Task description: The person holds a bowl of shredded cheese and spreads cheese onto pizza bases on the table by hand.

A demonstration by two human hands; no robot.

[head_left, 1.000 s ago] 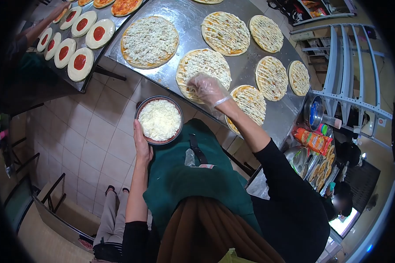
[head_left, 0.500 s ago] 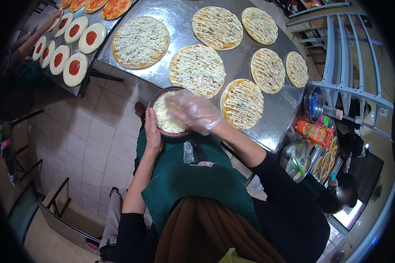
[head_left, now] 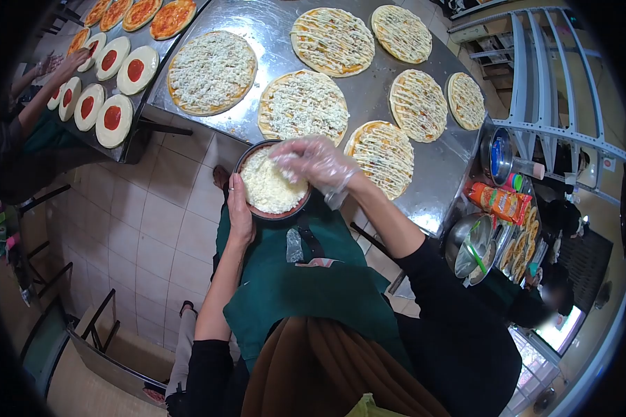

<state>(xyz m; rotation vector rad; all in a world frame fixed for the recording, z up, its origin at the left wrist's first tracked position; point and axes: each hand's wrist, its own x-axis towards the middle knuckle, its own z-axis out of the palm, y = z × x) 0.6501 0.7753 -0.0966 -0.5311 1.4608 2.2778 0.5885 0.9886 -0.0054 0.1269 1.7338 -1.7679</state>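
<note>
"Now, what change is recorded?"
"The gloved right hand (head_left: 316, 161) has been brought from the middle pizza (head_left: 304, 104) to the bowl (head_left: 279, 216), held off the table's near edge by the left hand (head_left: 241, 212), its fingers clamped around the side. Grated topping (head_left: 266, 186) is apparently being gathered; whether the right fingers are closed cannot be told."
"And the surroundings?"
"More pizzas (head_left: 212, 73) are spread across the metal table (head_left: 435, 184); a rack (head_left: 577, 137) is noted at right, tiled floor (head_left: 160, 194) at left."

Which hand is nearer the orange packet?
Right. The right hand, gloved, is over the bowl on the side toward the orange packet; the left hand holds the bowl's opposite side, farther off.
</note>
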